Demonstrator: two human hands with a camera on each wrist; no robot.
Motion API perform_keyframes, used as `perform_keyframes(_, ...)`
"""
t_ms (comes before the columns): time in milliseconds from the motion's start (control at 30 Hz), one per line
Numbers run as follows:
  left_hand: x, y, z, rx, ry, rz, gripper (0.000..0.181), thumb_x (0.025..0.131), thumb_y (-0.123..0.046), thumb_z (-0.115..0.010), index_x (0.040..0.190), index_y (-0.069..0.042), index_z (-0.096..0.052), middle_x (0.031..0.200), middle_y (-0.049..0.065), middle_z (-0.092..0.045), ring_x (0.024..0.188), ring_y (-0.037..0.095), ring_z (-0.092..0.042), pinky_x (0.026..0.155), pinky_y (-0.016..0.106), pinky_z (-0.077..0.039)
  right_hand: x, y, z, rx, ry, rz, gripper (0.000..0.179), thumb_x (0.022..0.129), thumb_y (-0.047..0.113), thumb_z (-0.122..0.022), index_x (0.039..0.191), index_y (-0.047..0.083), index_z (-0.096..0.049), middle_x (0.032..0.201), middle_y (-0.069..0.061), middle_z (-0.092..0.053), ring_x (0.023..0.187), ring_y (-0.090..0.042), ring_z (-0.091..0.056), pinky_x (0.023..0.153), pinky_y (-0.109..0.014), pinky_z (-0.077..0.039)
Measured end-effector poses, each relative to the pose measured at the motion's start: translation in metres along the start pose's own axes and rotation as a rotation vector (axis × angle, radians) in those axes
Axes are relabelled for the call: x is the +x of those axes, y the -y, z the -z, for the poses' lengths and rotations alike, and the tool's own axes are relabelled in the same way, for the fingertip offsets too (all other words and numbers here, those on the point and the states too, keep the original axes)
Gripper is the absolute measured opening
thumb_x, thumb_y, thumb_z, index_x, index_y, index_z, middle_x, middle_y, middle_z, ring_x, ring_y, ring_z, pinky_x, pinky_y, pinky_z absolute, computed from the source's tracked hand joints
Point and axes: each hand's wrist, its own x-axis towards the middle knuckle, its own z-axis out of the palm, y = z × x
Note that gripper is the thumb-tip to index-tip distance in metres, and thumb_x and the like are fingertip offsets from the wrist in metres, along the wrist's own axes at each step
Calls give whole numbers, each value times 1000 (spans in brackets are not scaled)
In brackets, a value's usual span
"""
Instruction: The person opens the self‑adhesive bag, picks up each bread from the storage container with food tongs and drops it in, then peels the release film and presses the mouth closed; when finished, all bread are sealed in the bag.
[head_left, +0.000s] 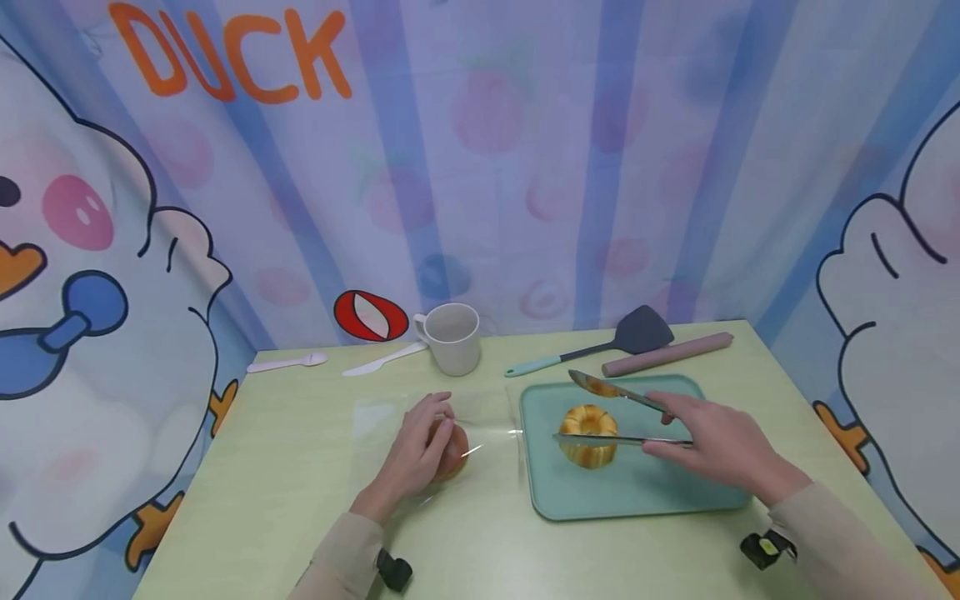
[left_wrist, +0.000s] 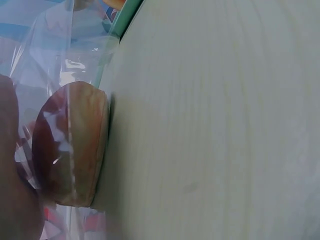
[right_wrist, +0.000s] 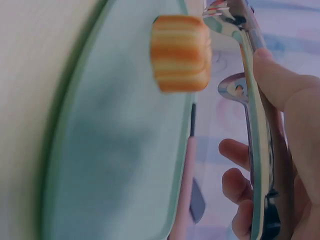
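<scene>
The left hand (head_left: 412, 446) rests over a bun (head_left: 456, 457) under clear plastic (head_left: 491, 410), gripping or steadying I cannot tell, and the right hand (head_left: 723, 442) clasps tongs (head_left: 633, 440), spread presumably to span the fluted cake (head_left: 589, 457) near the tray's (head_left: 652, 487) left edge, a spatula (head_left: 643, 330) beyond.

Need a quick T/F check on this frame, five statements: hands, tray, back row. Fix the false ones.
1. The right hand holds silver metal tongs. True.
2. The tongs' two arms are pressed together. False: they stand spread apart.
3. The left hand is at a round brown bun seen through clear plastic. True.
4. The white handled mug stands on the teal rectangular tray. False: the mug stands on the pale table; a golden fluted ring cake is on the tray.
5. The mauve cylindrical rod lies beside the dark-grey spatula. True.
</scene>
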Motion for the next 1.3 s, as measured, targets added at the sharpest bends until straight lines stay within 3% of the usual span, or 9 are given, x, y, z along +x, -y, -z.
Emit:
perform_keyframes(300,2,1,0,18,-25,-37,12,110,-16,-49,112,-10,-59,153,19,-54,150,42,-40,122,66,-28,-16,-18,-3,2,46,-30,73,92,65,-71,146,18,-60,106,1,-74,67,3,-56,51,-29,-42)
perform_keyframes(533,3,2,0,5,-37,-70,13,109,-13,-50,112,-6,-60,149,24,-55,147,42,-44,122,70,-24,-22,-24,-10,-3,78,-16,70,92,65,-70,145,19,-61,103,5,-73,62,5,-50,48,-26,-37)
perform_keyframes(967,0,1,-1,-3,-12,-37,14,110,-15,-49,113,-7,-60,153,21,-54,150,43,-40,123,70,-22,-25,-25,-19,-42,39,15,57,95,59,-71,138,24,-64,84,21,-54,50,0,-34,44,-25,-28)
perform_keyframes(1300,3,-1,0,2,-4,-5,12,111,-18,-49,115,-13,-59,156,17,-52,152,39,-39,123,71,-21,-25,-24,-14,-84,16,17,53,97,60,-68,136,24,-65,78,22,-49,49,-1,-33,43,-25,-27)
